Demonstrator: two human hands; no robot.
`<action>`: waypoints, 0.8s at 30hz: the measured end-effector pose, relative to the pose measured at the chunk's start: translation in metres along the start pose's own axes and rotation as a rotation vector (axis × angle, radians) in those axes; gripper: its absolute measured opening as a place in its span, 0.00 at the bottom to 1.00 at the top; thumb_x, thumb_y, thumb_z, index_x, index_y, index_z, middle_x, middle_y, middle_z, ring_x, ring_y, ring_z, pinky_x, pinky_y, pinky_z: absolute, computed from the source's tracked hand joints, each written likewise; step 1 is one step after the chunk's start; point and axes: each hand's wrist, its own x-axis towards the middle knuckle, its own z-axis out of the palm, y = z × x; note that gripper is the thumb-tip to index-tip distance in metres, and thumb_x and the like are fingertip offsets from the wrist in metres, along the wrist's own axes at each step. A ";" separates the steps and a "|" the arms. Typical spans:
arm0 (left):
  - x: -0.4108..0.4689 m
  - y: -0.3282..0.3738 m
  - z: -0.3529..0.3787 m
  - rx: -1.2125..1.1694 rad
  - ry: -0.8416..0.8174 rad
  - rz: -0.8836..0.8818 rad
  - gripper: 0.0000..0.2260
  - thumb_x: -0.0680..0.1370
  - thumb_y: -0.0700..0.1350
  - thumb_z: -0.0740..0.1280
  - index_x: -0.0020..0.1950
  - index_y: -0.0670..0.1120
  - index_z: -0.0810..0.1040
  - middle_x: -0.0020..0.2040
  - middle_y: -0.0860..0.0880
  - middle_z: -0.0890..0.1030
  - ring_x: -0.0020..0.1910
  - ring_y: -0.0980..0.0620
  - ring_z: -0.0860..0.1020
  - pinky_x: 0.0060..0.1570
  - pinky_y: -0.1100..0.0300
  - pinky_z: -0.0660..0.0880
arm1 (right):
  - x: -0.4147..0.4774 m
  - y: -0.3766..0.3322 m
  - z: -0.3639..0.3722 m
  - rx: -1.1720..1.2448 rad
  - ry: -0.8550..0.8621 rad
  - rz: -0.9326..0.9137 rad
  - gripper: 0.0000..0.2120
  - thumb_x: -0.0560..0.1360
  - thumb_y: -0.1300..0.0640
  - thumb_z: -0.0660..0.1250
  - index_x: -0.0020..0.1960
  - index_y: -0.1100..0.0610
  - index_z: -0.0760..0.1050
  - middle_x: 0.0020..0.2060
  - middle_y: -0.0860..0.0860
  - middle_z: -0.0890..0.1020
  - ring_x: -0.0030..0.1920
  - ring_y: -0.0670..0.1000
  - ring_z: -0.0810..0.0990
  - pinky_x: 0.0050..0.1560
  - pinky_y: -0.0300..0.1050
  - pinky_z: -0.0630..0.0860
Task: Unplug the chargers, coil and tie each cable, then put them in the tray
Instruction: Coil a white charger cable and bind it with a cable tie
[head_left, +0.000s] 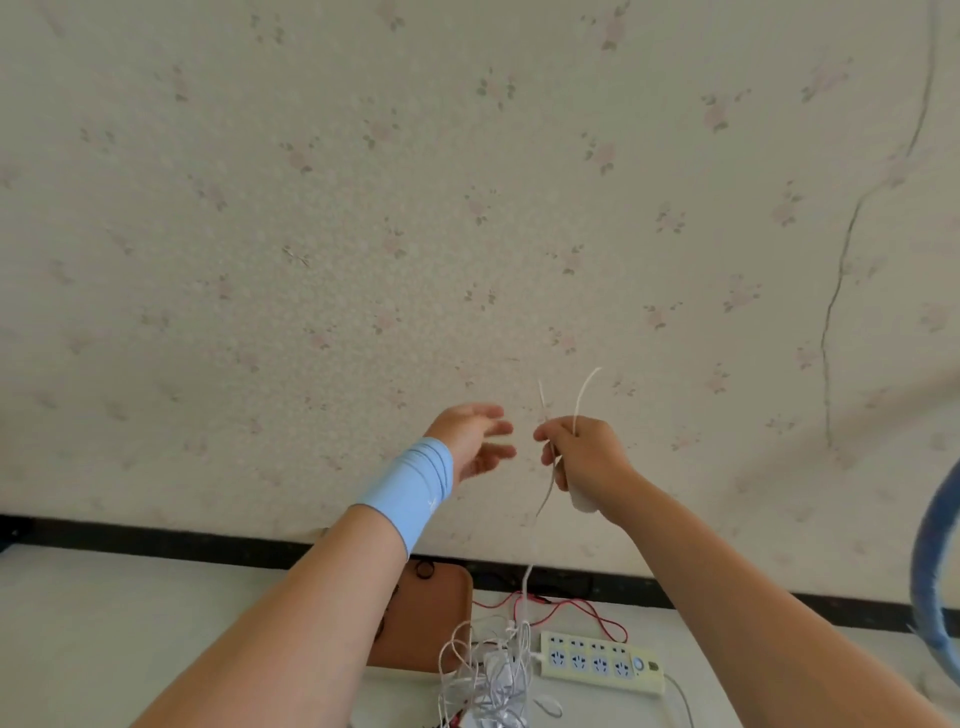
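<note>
High above the pale yellow plastic power strip (602, 662) lying on the white counter (130, 623), we see the right hand (584, 457) with its fingers (550, 434) curled round a thin white cable (528, 574) and a small white charger block (582, 501), which sticks out under the palm. Two short runs of the cable rise out of the fist. A long run drops from it to a tangle of white cables (488, 670) just left of the power strip. The left hand (475, 441), with a light blue band (410, 488) on its wrist, hovers up there too, just beside the right hand but apart from it. Its fingers (498, 428) are loosely spread and hold nothing. Further left of the power strip, beyond the tangle, we see the brown rounded tray (431, 613), partly hidden by the left forearm, with black loops (423, 569) at its far edge. A red wire (597, 618) curves behind the power strip.
</note>
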 end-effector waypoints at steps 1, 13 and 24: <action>-0.001 -0.005 0.001 0.164 -0.047 -0.049 0.13 0.82 0.37 0.60 0.65 0.42 0.75 0.56 0.45 0.81 0.36 0.49 0.82 0.31 0.62 0.74 | 0.000 -0.002 -0.002 0.058 0.037 -0.004 0.11 0.82 0.58 0.61 0.48 0.57 0.81 0.33 0.51 0.81 0.25 0.50 0.73 0.28 0.40 0.70; -0.001 -0.015 0.020 0.499 -0.106 0.193 0.09 0.81 0.41 0.62 0.50 0.41 0.82 0.37 0.46 0.79 0.29 0.52 0.79 0.30 0.65 0.77 | -0.003 -0.006 -0.021 0.263 -0.064 -0.002 0.12 0.83 0.54 0.61 0.58 0.55 0.81 0.47 0.47 0.87 0.27 0.52 0.75 0.31 0.43 0.72; 0.006 0.007 0.000 -0.569 -0.114 0.027 0.07 0.83 0.44 0.62 0.51 0.43 0.78 0.36 0.51 0.73 0.24 0.60 0.69 0.20 0.70 0.63 | -0.010 0.012 0.010 -0.248 -0.591 -0.015 0.10 0.82 0.54 0.63 0.59 0.54 0.80 0.54 0.46 0.86 0.28 0.48 0.78 0.34 0.41 0.76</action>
